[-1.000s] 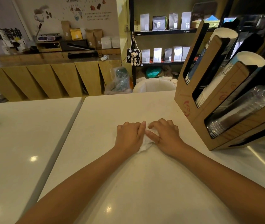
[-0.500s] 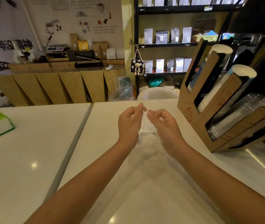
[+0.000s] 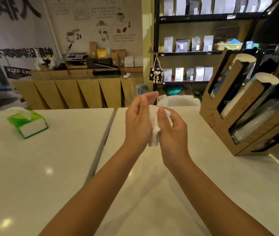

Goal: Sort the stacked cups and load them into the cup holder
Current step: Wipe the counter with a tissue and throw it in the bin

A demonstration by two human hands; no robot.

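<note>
Both my forearms reach out over the white counter (image 3: pixel 152 193), and my hands are raised above it, palms turned toward each other. My left hand (image 3: pixel 139 119) has its fingers loosely curved, the crumpled white tissue (image 3: pixel 154 133) lying against its palm. My right hand (image 3: pixel 172 128) curls round the tissue from the other side, thumb pressing it. The tissue hangs in a wrinkled wad between them, its lower end poking out below.

Further right stands the brown cup holder (image 3: pixel 223 120), tilted back, with stacked white paper cups (image 3: pixel 234 103) in its upper slots and clear plastic cups (image 3: pixel 257 121) in the lowest.

Half a second ago my hands were lower and closer to the counter; now they are higher, and the green tissue box (image 3: pixel 27 123) on the left shows fully.
</note>
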